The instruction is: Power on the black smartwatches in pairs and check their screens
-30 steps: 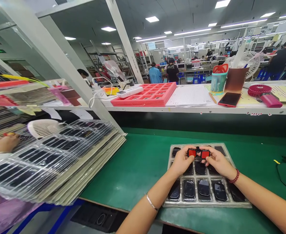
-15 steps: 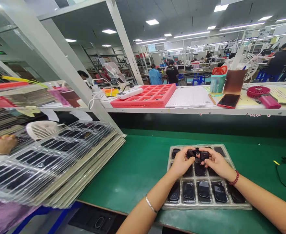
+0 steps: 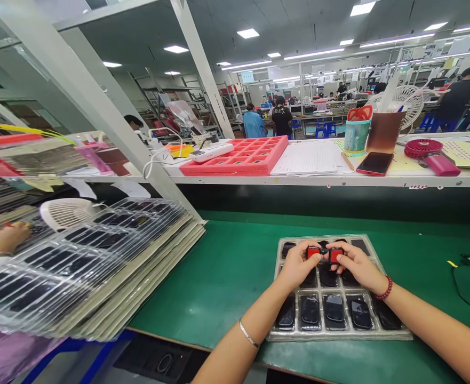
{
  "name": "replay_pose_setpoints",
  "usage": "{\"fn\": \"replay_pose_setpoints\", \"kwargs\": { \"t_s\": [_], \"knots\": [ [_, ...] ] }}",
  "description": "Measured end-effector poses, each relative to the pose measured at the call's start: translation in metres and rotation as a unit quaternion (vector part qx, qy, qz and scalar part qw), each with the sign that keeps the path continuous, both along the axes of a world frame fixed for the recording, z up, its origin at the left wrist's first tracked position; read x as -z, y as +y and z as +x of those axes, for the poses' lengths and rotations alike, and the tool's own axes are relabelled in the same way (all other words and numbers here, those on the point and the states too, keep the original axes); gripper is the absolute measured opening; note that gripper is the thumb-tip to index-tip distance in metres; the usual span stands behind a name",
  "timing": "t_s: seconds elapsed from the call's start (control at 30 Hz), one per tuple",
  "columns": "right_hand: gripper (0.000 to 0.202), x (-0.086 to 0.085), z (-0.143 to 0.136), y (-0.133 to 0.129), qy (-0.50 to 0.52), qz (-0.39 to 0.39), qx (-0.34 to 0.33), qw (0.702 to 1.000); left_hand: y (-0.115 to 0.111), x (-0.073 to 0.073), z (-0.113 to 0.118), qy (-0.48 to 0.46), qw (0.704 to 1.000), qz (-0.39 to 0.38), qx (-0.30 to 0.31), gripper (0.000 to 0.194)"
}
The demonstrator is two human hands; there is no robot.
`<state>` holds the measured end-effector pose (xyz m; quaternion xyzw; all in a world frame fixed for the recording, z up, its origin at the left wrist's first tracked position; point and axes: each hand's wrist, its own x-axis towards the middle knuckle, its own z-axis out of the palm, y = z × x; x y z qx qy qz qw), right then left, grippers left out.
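My left hand (image 3: pixel 299 264) is closed on a small square smartwatch (image 3: pixel 313 250) whose screen glows red. In my right hand (image 3: pixel 357 265) is a second smartwatch (image 3: pixel 335 256), also lit red, with my thumb at its edge. Both watches are held side by side just above a clear plastic tray (image 3: pixel 334 337). Dark-screened watches lie in the tray's compartments, among them one in the front row (image 3: pixel 334 308). My hands hide part of the back rows.
At left, a tall stack of filled trays (image 3: pixel 138 282) leans beside a white fan (image 3: pixel 66 213) and another person's hand (image 3: pixel 8 238). On the shelf are a red foam tray (image 3: pixel 235 169), papers (image 3: pixel 310 160), a phone (image 3: pixel 374 164) and a cup (image 3: pixel 357 136). A black cable (image 3: pixel 461 290) lies at right.
Both watch screens have turned from black to bright red. My hands stay in nearly the same place over the tray, and the view has shifted slightly.
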<state>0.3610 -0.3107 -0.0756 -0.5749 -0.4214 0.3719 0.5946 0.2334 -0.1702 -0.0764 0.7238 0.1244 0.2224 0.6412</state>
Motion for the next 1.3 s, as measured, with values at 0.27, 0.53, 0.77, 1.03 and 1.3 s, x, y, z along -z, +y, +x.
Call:
{"fn": "replay_pose_setpoints", "kwargs": {
  "t_s": [0.27, 0.53, 0.77, 1.03, 1.3],
  "knots": [
    [0.028, -0.0006, 0.0018, -0.0013, 0.014, -0.016, 0.003, 1.000, -0.0026, -0.0075, -0.0015, 0.027, 0.998, -0.057, 0.018, 0.030],
    [0.024, -0.0027, -0.0008, -0.0022, 0.022, -0.014, -0.011, 1.000, -0.0006, -0.0068, -0.0007, 0.043, 0.997, -0.066, 0.013, 0.032],
    [0.021, -0.0049, -0.0025, -0.0021, 0.005, -0.005, -0.009, 1.000, 0.0027, -0.0014, 0.0015, 0.043, 0.996, -0.062, 0.039, 0.034],
    [0.018, -0.0015, -0.0022, -0.0013, -0.014, -0.002, -0.007, 1.000, 0.0016, -0.0012, 0.0001, 0.037, 0.998, -0.022, 0.050, 0.035],
    [0.024, -0.0011, -0.0029, 0.0002, -0.018, -0.006, 0.001, 1.000, -0.0006, 0.0004, 0.0017, 0.014, 0.997, -0.054, 0.049, 0.040]
  ]
}}
